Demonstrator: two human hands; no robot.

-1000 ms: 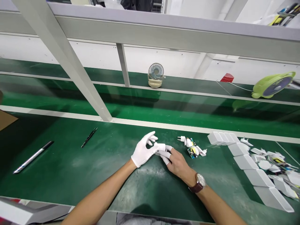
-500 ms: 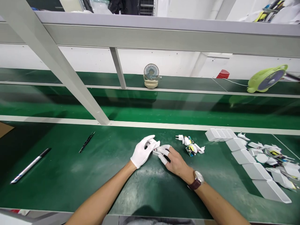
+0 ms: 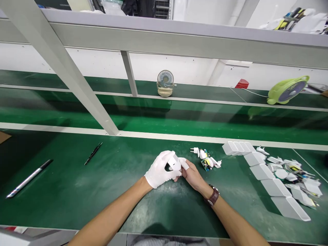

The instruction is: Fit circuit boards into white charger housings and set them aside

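Observation:
Over the middle of the green bench, my left hand (image 3: 159,169) wears a white glove. Its thumb and fingers are closed around a white plastic adapter housing (image 3: 174,163), with a small dark slot in the face turned up. My right hand (image 3: 194,175), with white finger cots on its fingertips, grips the right side of the same housing. Its lower fingers are partly hidden behind the piece. Right of the hands lie white plugs (image 3: 196,151) and circuit boards (image 3: 207,164) with yellow and white parts.
A row of white housings (image 3: 268,187) curves along the right, beside a pile of plug assemblies (image 3: 297,174). A black pen (image 3: 93,153) and a silver-and-black pen (image 3: 29,179) lie left. A slanted post (image 3: 84,90) meets the bench rail. A small fan (image 3: 165,83) and green fan (image 3: 288,90) stand behind.
The housing has been turned so that its slotted face shows. My right hand has shifted slightly right and rolled, its fingers now curled under the piece. The view has moved slightly.

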